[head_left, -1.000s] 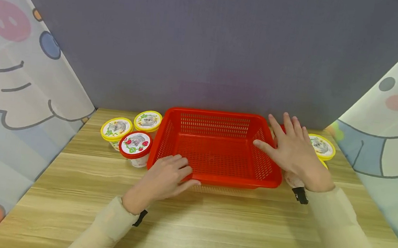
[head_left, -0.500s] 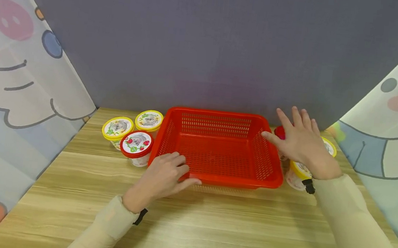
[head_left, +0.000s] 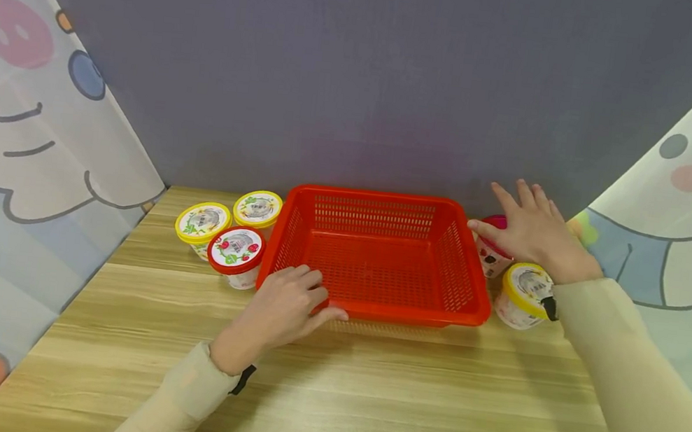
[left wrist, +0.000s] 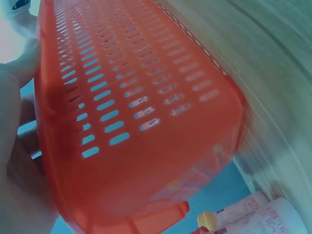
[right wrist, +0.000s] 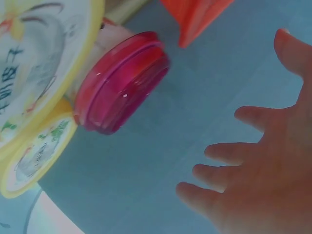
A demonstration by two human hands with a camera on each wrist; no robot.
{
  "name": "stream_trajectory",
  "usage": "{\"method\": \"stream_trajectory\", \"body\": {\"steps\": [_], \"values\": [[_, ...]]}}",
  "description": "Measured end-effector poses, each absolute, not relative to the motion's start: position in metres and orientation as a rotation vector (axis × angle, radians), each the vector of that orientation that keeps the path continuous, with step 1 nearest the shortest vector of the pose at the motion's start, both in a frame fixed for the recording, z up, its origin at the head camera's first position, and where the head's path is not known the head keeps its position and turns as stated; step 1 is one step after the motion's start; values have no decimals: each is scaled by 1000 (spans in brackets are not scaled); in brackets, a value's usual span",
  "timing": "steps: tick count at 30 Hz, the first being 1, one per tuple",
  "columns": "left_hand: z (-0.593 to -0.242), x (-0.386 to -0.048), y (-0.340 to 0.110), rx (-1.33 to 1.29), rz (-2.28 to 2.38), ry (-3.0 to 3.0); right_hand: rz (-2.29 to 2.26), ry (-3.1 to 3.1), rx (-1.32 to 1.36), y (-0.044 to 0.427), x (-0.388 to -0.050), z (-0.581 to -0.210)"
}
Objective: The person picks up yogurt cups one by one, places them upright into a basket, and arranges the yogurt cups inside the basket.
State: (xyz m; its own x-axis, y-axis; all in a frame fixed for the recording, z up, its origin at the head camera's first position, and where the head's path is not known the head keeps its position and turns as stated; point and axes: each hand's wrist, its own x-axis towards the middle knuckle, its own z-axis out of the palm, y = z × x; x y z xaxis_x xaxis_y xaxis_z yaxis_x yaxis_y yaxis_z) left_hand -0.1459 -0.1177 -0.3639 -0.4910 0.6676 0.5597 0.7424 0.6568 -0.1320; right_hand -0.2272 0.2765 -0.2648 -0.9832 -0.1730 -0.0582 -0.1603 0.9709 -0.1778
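Observation:
A red plastic basket (head_left: 372, 268) with slotted walls stands on the wooden table. My left hand (head_left: 288, 308) holds its front rim near the left corner, fingers bent over the rim and thumb along it. In the left wrist view, that hand is at the edge of the basket (left wrist: 146, 161). My right hand (head_left: 534, 232) hovers with fingers spread above a tub with a magenta lid (right wrist: 122, 83), right of the basket. Closer to me stands a yellow-lidded tub (head_left: 524, 291), under the right wrist. Another yellow-lidded tub (right wrist: 39, 153) shows in the right wrist view.
Left of the basket stand two yellow-lidded tubs, a front one (head_left: 202, 223) and a rear one (head_left: 258, 208), plus a red-lidded tub (head_left: 236, 254) close to the basket's side. A grey wall (head_left: 385, 86) rises behind the table (head_left: 365, 394). Printed curtains flank both sides.
My right hand has moved right and away from the basket's rim, uncovering the magenta-lidded tub and the front yellow-lidded tub. My left hand and the basket have stayed in place.

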Motion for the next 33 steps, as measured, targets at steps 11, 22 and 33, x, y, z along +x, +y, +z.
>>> {"method": "stream_trajectory", "body": {"steps": [11,22,33], "values": [[-362,-143,-116,-1046,-135,-2345,-341,2946,-191,288,-247,-273],[-365,-142,-115,-1048,-161,-2330,-352,2887,-150,293,-257,-280],[-363,-140,-115,-1039,-152,-2357,-340,2863,-141,293,-262,-288]]}}
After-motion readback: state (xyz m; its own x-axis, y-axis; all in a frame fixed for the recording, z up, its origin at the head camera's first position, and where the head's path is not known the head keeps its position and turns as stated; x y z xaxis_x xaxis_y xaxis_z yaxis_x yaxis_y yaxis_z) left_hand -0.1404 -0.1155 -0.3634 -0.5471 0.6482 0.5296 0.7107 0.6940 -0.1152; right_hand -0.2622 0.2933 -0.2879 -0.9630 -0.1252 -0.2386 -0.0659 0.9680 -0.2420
